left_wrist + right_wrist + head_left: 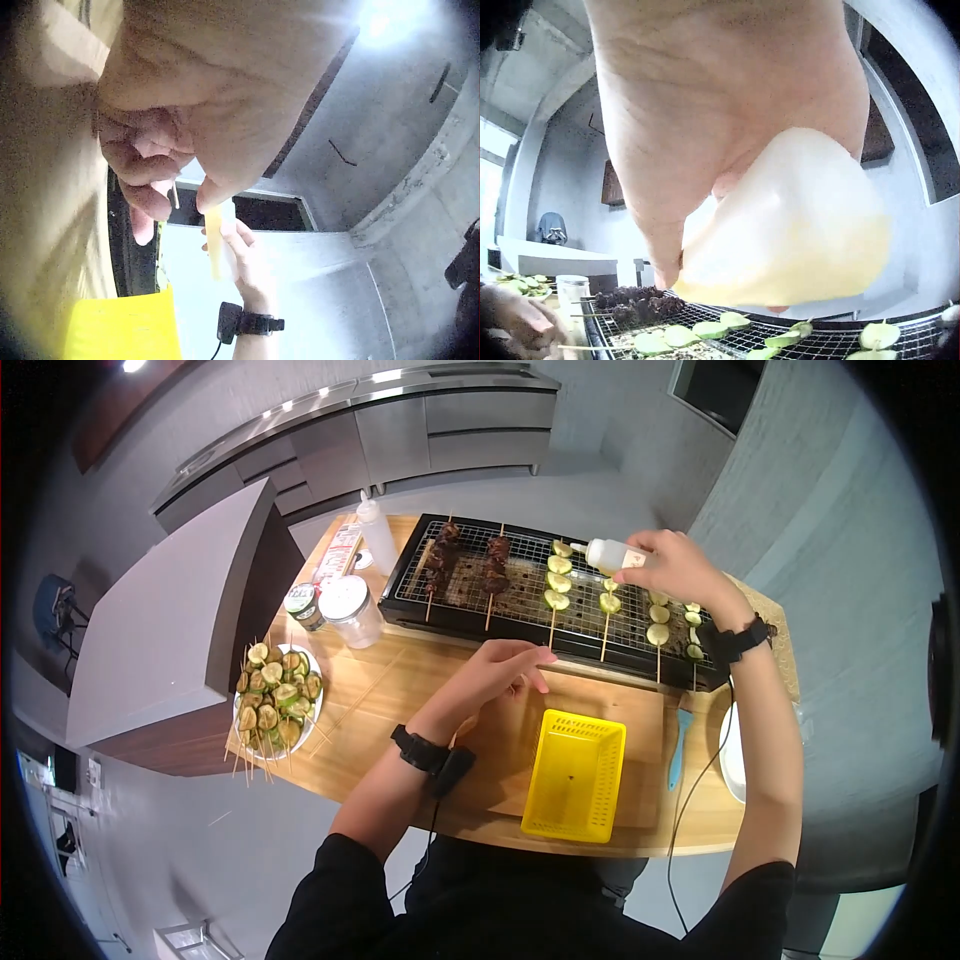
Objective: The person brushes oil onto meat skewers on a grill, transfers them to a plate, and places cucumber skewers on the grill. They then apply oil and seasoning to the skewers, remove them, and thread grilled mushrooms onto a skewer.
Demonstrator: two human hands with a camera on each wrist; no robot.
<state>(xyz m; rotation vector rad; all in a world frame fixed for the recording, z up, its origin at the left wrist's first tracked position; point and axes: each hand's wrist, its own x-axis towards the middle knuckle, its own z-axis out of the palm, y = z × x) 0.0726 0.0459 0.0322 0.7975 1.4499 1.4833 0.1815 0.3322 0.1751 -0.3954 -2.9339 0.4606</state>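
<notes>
My right hand (682,568) grips a squeeze bottle (612,555) of yellow liquid, tipped on its side over the grill (470,630). Its nozzle points left, close over the zucchini skewers (557,582). From the right wrist view, the liquid lies along the lower side of the bottle (802,247). Several zucchini skewers lie across the right part of the wire grate, and two dark meat skewers (495,567) across the left. My left hand (492,678) hovers loosely in front of the grill's near edge, fingers relaxed and holding nothing.
A yellow basket (533,785) sits on a wooden board (640,760), with a blue brush (678,750) to its right. At left are a plate of zucchini skewers (278,700), a lidded jar (352,615), a small green-labelled jar (303,605) and another squeeze bottle (377,538).
</notes>
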